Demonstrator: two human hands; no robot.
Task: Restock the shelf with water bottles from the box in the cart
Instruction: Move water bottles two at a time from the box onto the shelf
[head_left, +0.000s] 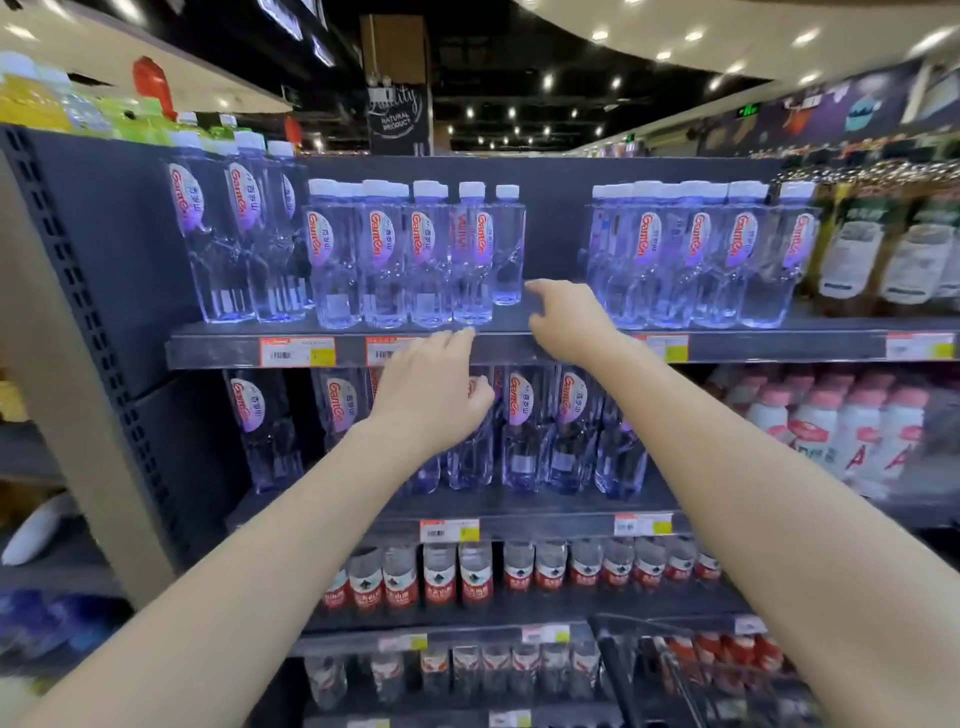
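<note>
Both bare arms are reaching forward and up toward the dark shelf (519, 343) that is carrying clear water bottles with white caps and red-lettered oval labels. The left hand (434, 387) is hovering at the shelf's front lip, just below the row, with its fingers loosely curled and apart; it is holding nothing, and its fingertips are lying near the foot of the bottle with the white cap (471, 254) at the right end of the front row. The right hand (569, 319) is hanging higher, over the bare gap in the row, its fingers spread and slightly bent, also empty. Its fingertips are pointing left toward a single bottle set farther back (508, 244), near it but apart.

The gap is sitting between two groups: the left group of bottles (384, 254) and the right group of bottles (696, 254), both standing upright at the shelf edge. Orange and yellow price tags (297, 352) are running along the lip. Below, a second shelf is holding more of the same bottles (524, 426), partly hidden by the left wrist, and lower tiers are holding smaller red-labelled bottles (475, 574).

At the lower right, a dark frame (623, 660) is showing that may be the cart's edge, though blur is making that uncertain; no box is visible.
</note>
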